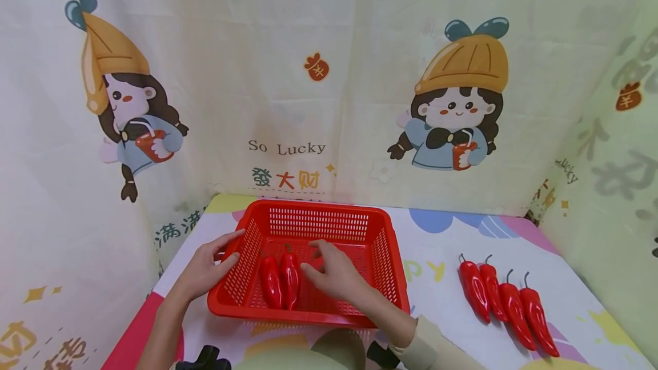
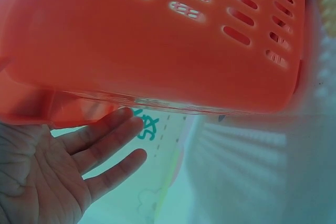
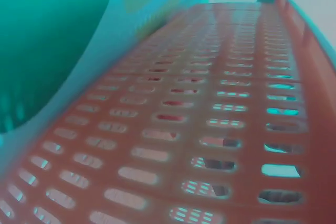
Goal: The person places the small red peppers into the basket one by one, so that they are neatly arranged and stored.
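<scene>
Two shiny red chili peppers [image 1: 280, 281] lie side by side in the red plastic basket [image 1: 323, 317], towards its left, stems pointing to the back. My left hand [image 1: 204, 267] rests at the basket's left rim with thumb and forefinger spread. In the left wrist view, the other fingers of that hand [image 2: 63, 171] stretch out straight beside the outer wall. Over the basket's inside, right of the peppers, my right hand [image 1: 336, 273] has loosely bent fingers with nothing in them. The right wrist view shows the slotted basket wall [image 3: 173, 93], which hides most of that hand.
Several more red chili peppers [image 1: 506, 307] lie in a slanting row on the patterned table [image 1: 437, 307], right of the basket. A printed cloth [image 1: 360, 101] hangs behind the table and along both sides.
</scene>
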Motion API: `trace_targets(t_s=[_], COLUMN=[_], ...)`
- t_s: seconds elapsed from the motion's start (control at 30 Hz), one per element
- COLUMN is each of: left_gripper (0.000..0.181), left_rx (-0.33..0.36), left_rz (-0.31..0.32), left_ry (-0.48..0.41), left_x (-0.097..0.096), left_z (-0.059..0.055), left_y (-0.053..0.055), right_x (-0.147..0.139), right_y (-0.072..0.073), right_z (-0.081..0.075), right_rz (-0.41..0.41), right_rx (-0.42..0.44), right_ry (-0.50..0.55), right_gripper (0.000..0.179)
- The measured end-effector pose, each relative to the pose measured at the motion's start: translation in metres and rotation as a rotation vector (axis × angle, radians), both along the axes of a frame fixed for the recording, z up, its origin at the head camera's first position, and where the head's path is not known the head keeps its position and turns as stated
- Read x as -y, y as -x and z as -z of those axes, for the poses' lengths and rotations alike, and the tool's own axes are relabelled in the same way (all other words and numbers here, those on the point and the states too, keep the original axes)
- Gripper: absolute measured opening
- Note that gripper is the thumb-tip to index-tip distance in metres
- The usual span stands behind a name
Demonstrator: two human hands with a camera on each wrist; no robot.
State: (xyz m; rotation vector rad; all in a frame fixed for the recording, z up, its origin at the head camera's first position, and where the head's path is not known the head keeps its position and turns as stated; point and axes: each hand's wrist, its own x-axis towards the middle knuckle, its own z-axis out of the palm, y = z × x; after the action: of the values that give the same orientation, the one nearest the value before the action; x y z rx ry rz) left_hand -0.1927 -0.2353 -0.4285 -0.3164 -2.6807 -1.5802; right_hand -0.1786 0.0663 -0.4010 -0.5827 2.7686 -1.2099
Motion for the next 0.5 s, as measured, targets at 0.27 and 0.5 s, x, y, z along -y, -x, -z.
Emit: trace_targets(t_s=[0.27, 0.5], left_gripper=[0.059, 0.059], left_rx=[-0.002, -0.001], left_rz=[-0.005, -0.01], left_ry=[0.009, 0.009], left_x=[0.0, 0.0], left_z=[0.0, 0.0], left_y=[-0.001, 0.0], right_x=[-0.008, -0.014], right_y=[-0.01, -0.016], right_z=[-0.005, -0.009], right_rz=[0.036, 0.054], right_rx=[-0.109, -0.186], right_ry=[0.045, 0.046], right_gripper=[0.057, 0.055])
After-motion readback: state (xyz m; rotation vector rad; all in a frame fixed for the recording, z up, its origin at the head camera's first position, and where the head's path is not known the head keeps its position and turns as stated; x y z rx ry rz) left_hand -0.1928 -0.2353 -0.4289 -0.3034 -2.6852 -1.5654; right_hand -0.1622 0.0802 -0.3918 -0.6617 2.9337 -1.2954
